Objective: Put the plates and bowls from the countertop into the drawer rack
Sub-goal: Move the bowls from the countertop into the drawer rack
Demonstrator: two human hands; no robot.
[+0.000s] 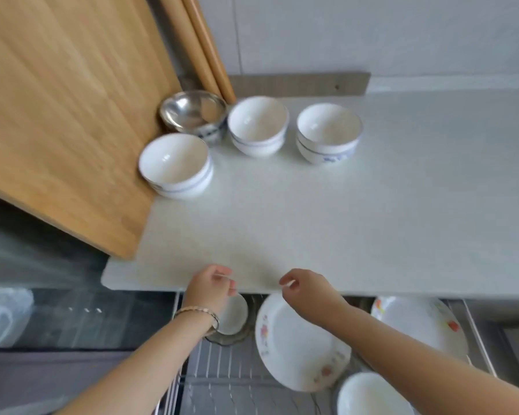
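Bowls are left on the countertop (312,220); plates are seen in the drawer rack (222,369).
Nothing is held by the left hand (212,284) or right hand (307,287); both are loosely curled above the counter's edge.

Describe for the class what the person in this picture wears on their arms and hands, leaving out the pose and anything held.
Both forearms are bare, with no sleeves in view. The left hand has a thin, pale, beaded-looking bracelet around the wrist. The right hand shows no bracelet, watch or glove. No rings can be made out on either hand, though the picture is slightly blurred.
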